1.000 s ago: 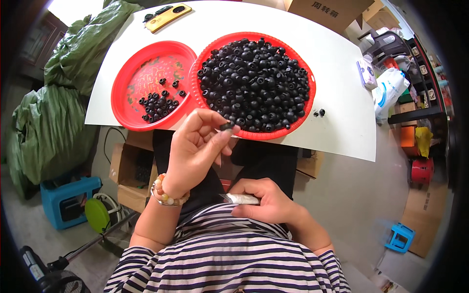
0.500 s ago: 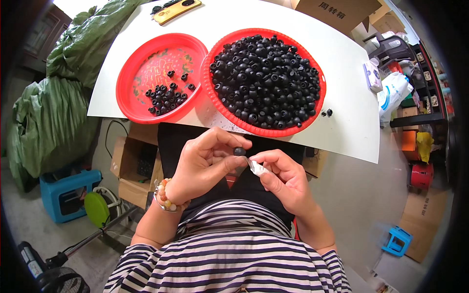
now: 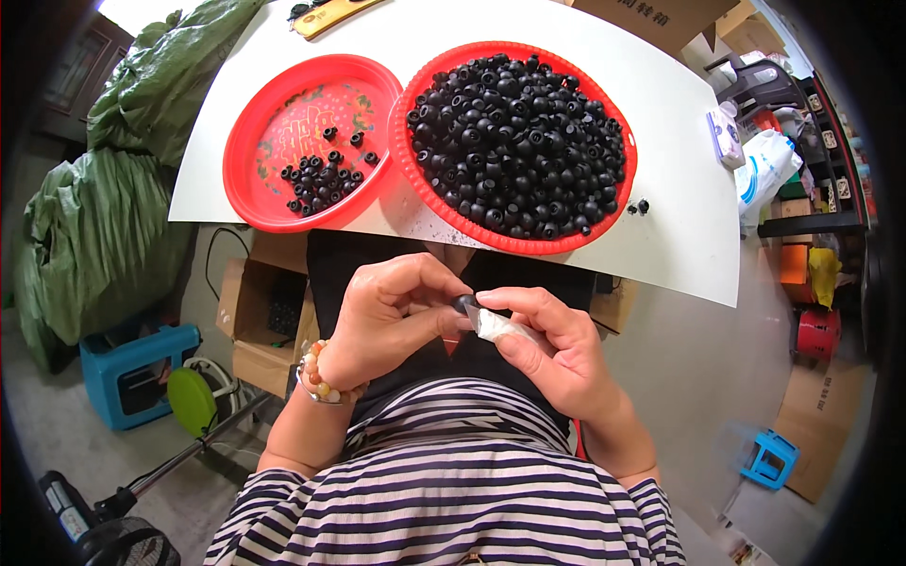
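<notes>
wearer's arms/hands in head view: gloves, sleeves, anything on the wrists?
No gloves: both the left hand and right hand are bare. The left wrist carries a beaded bracelet of mixed amber, white and dark beads. Short striped sleeves, dark and white, end above the elbows; forearms bare. Nothing shows on the right wrist.

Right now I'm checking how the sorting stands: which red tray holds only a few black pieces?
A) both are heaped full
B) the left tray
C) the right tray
B: the left tray shows mostly bare red bottom with a small cluster of black pieces, while the right tray is heaped.
</notes>
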Motion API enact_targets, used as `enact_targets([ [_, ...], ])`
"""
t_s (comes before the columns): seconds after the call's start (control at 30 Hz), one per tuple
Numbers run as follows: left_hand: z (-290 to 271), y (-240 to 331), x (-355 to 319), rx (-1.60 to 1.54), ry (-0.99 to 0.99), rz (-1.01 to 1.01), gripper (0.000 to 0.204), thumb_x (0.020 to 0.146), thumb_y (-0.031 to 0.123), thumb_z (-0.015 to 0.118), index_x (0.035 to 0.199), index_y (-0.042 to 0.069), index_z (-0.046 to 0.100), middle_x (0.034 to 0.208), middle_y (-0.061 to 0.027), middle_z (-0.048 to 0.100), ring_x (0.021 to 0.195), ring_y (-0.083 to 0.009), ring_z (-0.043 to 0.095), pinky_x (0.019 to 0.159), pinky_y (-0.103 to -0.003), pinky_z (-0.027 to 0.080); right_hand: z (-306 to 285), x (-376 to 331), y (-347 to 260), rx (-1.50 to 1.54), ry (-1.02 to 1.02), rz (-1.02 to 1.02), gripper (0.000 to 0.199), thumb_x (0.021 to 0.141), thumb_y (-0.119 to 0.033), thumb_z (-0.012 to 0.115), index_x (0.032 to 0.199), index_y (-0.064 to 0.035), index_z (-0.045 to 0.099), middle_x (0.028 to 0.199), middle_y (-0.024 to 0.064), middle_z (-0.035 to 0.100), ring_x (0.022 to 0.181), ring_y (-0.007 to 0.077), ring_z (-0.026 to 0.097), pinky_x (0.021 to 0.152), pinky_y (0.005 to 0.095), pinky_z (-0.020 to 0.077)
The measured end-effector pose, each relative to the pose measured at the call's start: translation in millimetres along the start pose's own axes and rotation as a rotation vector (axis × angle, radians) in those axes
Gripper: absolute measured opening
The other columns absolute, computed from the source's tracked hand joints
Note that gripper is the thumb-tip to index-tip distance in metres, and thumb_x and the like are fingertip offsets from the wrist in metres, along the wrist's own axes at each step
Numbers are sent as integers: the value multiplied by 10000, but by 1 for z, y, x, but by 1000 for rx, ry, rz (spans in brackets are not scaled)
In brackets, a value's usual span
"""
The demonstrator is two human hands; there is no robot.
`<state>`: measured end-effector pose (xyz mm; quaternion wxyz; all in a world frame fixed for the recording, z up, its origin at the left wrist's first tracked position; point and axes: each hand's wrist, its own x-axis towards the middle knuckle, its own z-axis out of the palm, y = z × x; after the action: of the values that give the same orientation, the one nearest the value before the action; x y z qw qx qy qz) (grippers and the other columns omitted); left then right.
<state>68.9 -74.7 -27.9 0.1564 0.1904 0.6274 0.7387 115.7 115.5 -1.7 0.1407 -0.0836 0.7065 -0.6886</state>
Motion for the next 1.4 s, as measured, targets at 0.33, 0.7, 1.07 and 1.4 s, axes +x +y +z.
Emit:
enact_targets([
  [0.33,-3,-6,-1,-233,-38,-53,159,712,-69,653,846,-59,568,806,-105,582,673,-130,602,571,-228,517,-2,-1,1,1,-10,-22,249,832,-55,546,1078,-12,548,907,82,619,789,89,568,709,210,436],
  [0.7,-1,-14,-2,-362,-62,-23,145,719,-57,654,825,-52,555,805,-120,570,685,-144,585,566,-241,515,1,-1,-1,76,-29,-22,264,842,-22,524,1104,-4,542,948,91,619,866,100,567,774,219,432],
  [1.07,-4,-11,0,-56,-42,168,187,669,-90,672,809,-35,562,784,-121,586,655,-148,601,542,-236,517,6,-1,2,103,-9,-25,265,851,-14,515,1115,2,539,999,103,600,902,105,554,798,229,431],
  [1.4,-3,-13,1,-22,-37,148,177,674,-99,660,808,-41,560,790,-123,585,653,-151,602,532,-247,524,7,1,6,176,8,31,250,899,-115,481,1121,-6,514,916,36,583,803,62,510,728,194,411],
])
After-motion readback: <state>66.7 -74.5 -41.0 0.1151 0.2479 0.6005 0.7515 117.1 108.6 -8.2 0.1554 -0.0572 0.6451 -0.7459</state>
